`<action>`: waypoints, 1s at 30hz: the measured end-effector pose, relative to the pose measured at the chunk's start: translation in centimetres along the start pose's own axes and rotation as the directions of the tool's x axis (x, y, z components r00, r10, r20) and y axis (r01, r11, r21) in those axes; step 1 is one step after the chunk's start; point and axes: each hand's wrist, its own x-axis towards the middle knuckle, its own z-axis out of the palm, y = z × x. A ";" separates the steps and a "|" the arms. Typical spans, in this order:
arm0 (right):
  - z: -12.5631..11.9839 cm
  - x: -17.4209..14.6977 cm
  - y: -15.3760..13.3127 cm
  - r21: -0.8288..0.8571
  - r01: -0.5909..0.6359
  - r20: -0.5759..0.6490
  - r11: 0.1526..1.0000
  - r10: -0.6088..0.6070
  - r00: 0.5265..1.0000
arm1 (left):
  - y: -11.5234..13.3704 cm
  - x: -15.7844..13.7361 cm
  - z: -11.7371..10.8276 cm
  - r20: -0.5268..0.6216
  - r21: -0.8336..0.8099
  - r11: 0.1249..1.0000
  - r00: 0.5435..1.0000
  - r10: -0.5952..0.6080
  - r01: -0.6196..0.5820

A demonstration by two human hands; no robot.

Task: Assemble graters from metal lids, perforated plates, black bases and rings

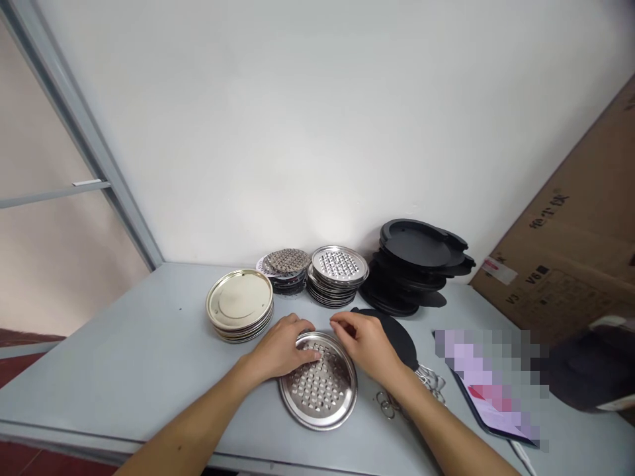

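A round, shiny metal plate with a perforated middle [317, 396] lies on the table in front of me. My left hand [284, 347] grips its far left side, thumb on the holes and fingers by the rim. Just above the plate's far right edge, my right hand [368, 342] is closed in a pinch; whatever it holds is too small to make out. Partly behind my right forearm lie a black disc [397, 337], several wire pieces [430, 378] and small metal rings [385, 406].
Farther back stand stacks of gold-coloured lids [239, 301], patterned discs [288, 261], perforated metal plates [340, 266] and black plastic trays [417, 244]. At right are a phone [489, 396] with a cable, a dark object [580, 370] and a cardboard box [560, 244]. A wall rises behind.
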 end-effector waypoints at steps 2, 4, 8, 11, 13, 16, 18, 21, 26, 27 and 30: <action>-0.3 0.7 0.4 -0.022 0.008 -0.146 1.000 -0.011 0.989 | -0.2 0.0 0.1 -0.002 -0.005 1.000 1.000 0.012 -0.012; -0.7 1.6 1.1 -0.099 0.032 -0.302 0.995 -0.061 0.952 | -0.3 0.1 0.1 -0.010 -0.014 1.000 1.000 0.012 -0.012; -1.0 3.6 3.1 -0.306 0.050 -0.410 0.951 -0.178 0.894 | -0.7 0.4 0.1 -0.027 -0.049 0.999 1.000 -0.007 0.006; -0.8 4.4 4.4 -0.395 0.059 -0.374 0.917 -0.219 0.901 | -0.9 0.6 0.1 -0.035 -0.065 0.998 0.999 -0.015 0.012; -0.7 4.6 4.9 -0.419 0.079 -0.346 0.905 -0.239 0.907 | -1.0 0.7 0.2 -0.041 -0.064 0.998 0.999 -0.018 0.015; -0.7 4.5 5.1 -0.429 0.126 -0.322 0.894 -0.281 0.904 | -1.1 0.7 0.2 -0.046 -0.054 0.999 0.999 -0.013 0.010; -0.8 4.5 5.1 -0.421 0.153 -0.323 0.894 -0.305 0.896 | -1.1 0.7 0.3 -0.048 -0.048 0.999 0.999 -0.008 0.005; -1.0 4.5 5.0 -0.388 0.175 -0.338 0.905 -0.316 0.886 | -1.2 0.8 0.3 -0.051 -0.051 0.999 0.999 -0.012 0.010; -1.3 4.7 5.1 -0.331 0.189 -0.360 0.925 -0.309 0.880 | -1.3 0.7 0.4 -0.049 -0.065 0.998 0.999 -0.020 0.017; -1.4 4.7 5.2 -0.324 0.191 -0.359 0.926 -0.308 0.881 | -1.3 0.7 0.4 -0.049 -0.065 0.998 0.999 -0.021 0.018; -1.7 4.8 5.2 -0.324 0.209 -0.351 0.923 -0.323 0.879 | -1.2 0.7 0.3 -0.046 -0.068 0.997 0.999 -0.023 0.020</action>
